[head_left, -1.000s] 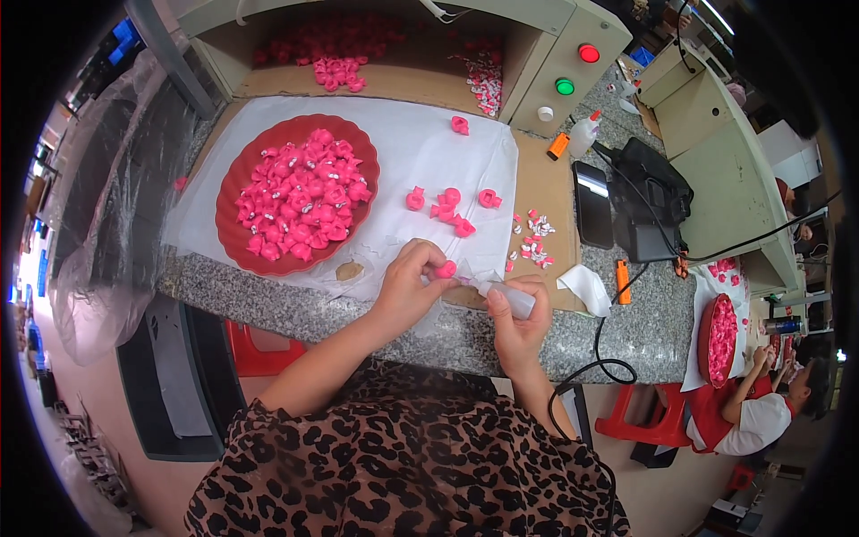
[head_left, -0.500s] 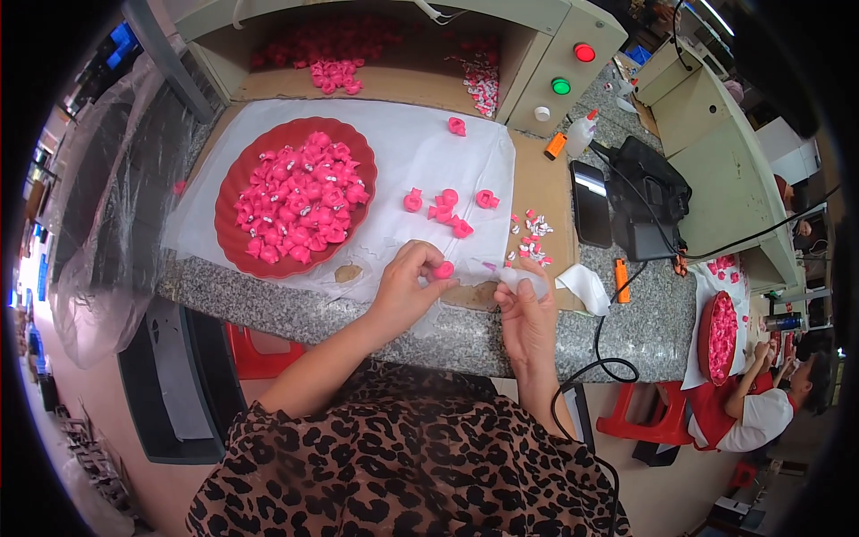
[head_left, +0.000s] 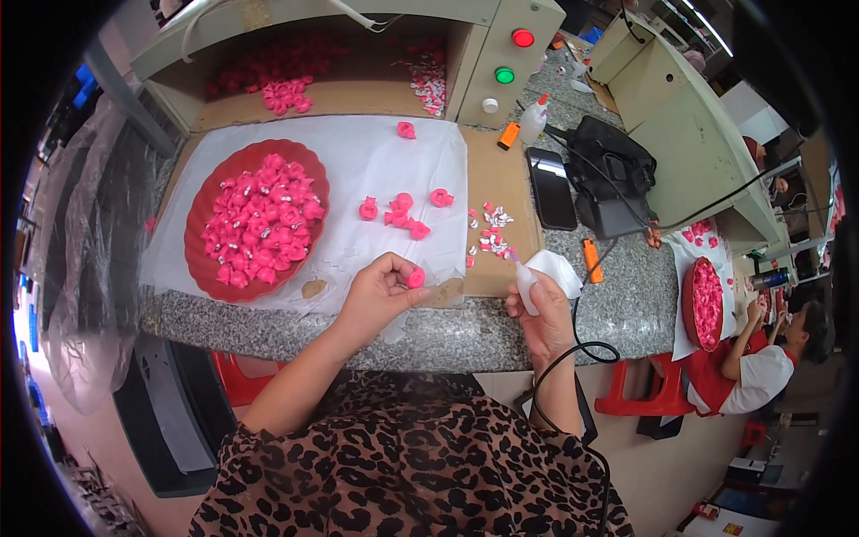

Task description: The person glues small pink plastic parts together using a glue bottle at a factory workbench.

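Between the thumb and fingers of my left hand (head_left: 374, 294) is a small rounded pink plastic piece (head_left: 416, 277), held above the near edge of the white sheet. My right hand (head_left: 544, 320) is closed round a small translucent squeeze bottle (head_left: 526, 285), its thin purple tip pointing up and away from me. The two hands are apart. Beyond the bottle tip, small white and pink bits (head_left: 492, 242) lie scattered on brown cardboard. Several loose pink pieces (head_left: 398, 215) rest on the sheet beyond my left hand.
A red scalloped tray (head_left: 199, 267) heaped with pink pieces stands at left on the white sheet (head_left: 349, 148). At right are a white cloth (head_left: 557, 271), an orange lighter (head_left: 592, 259), a phone (head_left: 550, 188) and a black bag (head_left: 613, 166). A cable hangs near my right forearm. Another person sits far right.
The squeeze bottle has swung from pointing left at the pink piece to pointing upward, and my right hand has drawn away from my left. The whole view has shifted.
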A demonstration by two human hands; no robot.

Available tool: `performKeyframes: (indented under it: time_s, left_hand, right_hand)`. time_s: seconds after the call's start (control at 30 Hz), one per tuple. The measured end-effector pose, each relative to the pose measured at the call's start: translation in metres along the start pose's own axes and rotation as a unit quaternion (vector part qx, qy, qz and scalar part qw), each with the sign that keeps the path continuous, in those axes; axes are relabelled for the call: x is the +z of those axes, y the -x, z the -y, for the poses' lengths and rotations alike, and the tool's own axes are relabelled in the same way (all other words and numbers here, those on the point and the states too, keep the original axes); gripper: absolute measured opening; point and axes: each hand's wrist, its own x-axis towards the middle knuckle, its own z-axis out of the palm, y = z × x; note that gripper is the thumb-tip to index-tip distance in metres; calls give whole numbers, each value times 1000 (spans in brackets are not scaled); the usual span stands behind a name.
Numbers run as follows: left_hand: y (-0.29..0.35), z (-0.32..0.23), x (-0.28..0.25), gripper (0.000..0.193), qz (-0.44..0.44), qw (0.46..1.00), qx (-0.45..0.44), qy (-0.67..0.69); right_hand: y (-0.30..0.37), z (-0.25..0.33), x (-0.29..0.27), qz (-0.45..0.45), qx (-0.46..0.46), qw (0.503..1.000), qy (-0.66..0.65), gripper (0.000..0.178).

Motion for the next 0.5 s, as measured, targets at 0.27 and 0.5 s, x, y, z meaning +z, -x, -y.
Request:
performKeyframes:
  time_s: [0.27, 0.5]
  left_hand:
    - [-4, 8, 10, 21, 35, 999, -19, 25]
    - [-1, 0, 17, 35, 1, 1000, -2, 26]
  right_hand:
    - [-16, 4, 9, -50, -55, 977, 200, 17]
    - [-34, -21, 45, -104, -154, 804, 565, 29]
